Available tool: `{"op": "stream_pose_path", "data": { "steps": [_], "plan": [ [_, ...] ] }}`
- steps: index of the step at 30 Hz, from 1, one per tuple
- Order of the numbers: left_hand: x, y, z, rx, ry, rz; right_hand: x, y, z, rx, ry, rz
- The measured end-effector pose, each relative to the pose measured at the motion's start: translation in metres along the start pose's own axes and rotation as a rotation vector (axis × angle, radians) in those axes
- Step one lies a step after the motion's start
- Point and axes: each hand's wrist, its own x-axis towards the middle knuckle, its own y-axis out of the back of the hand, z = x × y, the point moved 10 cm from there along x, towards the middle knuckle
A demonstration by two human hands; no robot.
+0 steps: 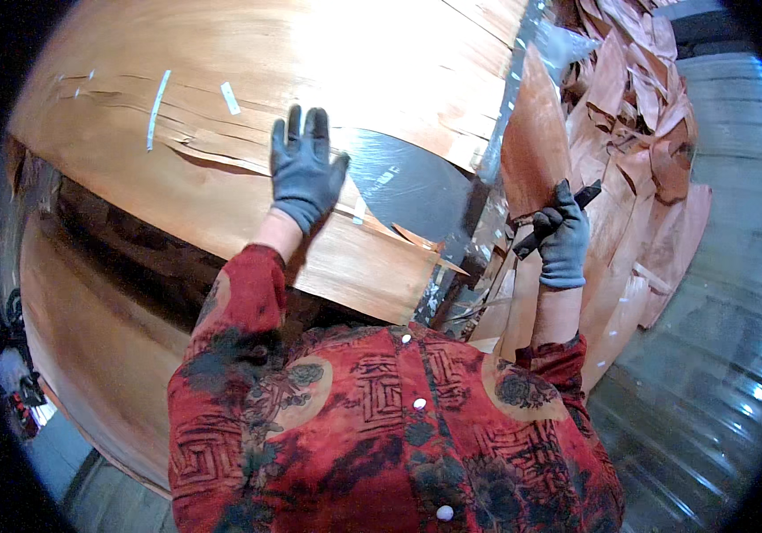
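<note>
I judge trimming in hand: left hand (305, 174) spread on the veneer sheet (239, 58), right hand (563, 238) clenching a black tool (590, 193) and, seemingly, a veneer offcut (536, 138) by scrap veneer (630, 213), its release called for next.

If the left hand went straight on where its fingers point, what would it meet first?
The way looks free as far as the picture shows: the left hand would pass over more of the wood sheet, though glare may hide details.
</note>
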Motion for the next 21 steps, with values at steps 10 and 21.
{"op": "stream_pose_path", "data": {
  "steps": [10,21],
  "plan": [
    [-0.060,0.050,0.233,-1.362,-0.484,-0.522,-0.038,0.023,-0.006,-0.097,0.035,0.010],
    [0.025,-0.007,-0.035,-0.139,0.054,0.100,-0.037,-0.050,0.082,-0.714,0.151,-0.249]
  ]
}}
